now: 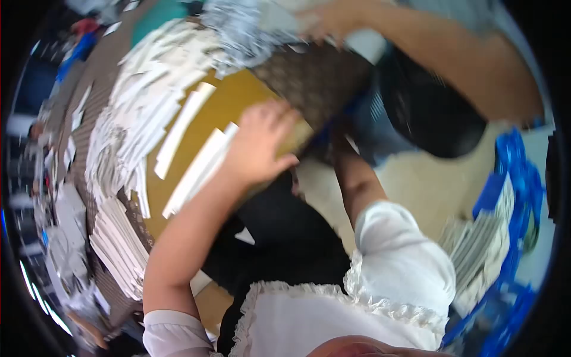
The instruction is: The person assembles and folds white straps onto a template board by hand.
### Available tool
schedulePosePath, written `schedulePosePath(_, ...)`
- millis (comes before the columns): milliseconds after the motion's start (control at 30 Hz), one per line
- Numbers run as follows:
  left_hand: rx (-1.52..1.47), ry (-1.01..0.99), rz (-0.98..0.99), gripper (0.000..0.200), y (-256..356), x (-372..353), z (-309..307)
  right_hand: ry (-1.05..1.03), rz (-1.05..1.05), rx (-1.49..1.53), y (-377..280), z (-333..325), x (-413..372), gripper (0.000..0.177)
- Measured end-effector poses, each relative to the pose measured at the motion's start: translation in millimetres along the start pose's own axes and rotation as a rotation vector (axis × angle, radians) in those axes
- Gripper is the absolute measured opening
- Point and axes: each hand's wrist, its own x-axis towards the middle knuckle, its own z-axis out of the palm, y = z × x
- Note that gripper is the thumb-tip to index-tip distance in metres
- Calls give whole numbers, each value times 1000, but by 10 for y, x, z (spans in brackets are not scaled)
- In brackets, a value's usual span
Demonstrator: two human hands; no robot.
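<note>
Strips: two long white paper strips [199,169] lay flat on the yellow counter [232,101], side by side near its middle, their near ends reaching under my left hand.
Third strip: a single strip [181,128] lay on the same counter, just beyond the pair and apart from them.
Left grip: my left hand [262,146] rested palm down at the counter's near edge. It was released, with the thumb out to the side and the fingers loosely bent, touching the strip ends but grasping nothing.
Right grip: my right forearm [357,181] reached up toward the counter's near edge. The right hand was hidden there, so I could not tell its grip.
Heaps: loose white strips [140,89] were piled thickly along the counter's far rim, with neater stacks [119,244] at its end.
Patterned sheet: a dark dotted sheet [315,77] lay over the counter's corner, just beyond my left hand.
Co-worker: another person's hand [327,21] was on grey papers past that sheet, blurred.
Crate: a blue crate [514,178] of stacked papers stood on the floor, well apart from the counter.
</note>
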Motion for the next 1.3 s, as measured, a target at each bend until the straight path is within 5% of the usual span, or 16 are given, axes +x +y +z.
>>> schedulePosePath(67,3,-1,-29,79,5,-9,-14,-339,-128,-356,-1255,-475,305,51)
schedulePosePath(200,-17,-3,-78,78,-13,-5,-56,-948,-653,-1667,-3180,-998,358,65)
schedulePosePath(300,-88,-32,-75,76,-74,42,-110,-767,-1116,-2183,-3084,-1034,392,68)
schedulePosePath(467,-92,-87,-89,74,-58,60,-101,-742,-1124,-2136,-2812,-1123,464,70)
schedulePosePath(567,-73,-120,-97,73,-25,57,-81,-816,-945,-1726,-2761,-890,302,64)
schedulePosePath(667,-26,-118,-89,74,21,63,-62,-872,-589,-808,-2484,-333,83,58)
schedulePosePath(733,-4,-108,-70,74,52,89,-47,-844,-133,297,-1866,357,-156,55)
schedulePosePath(900,78,-76,-60,76,95,101,-37,-481,458,1306,-411,1604,-1030,48)
schedulePosePath(967,86,-73,-40,75,112,94,-17,-352,569,1122,315,1788,-1428,46)
schedulePosePath(1033,114,-47,-14,73,98,80,8,-361,534,262,1137,1888,-1814,45)
schedulePosePath(1100,127,-31,9,73,84,78,23,-418,500,-252,1599,1769,-2131,44)
schedulePosePath(1300,176,4,39,72,46,38,89,-540,362,-602,1827,1278,-2246,41)
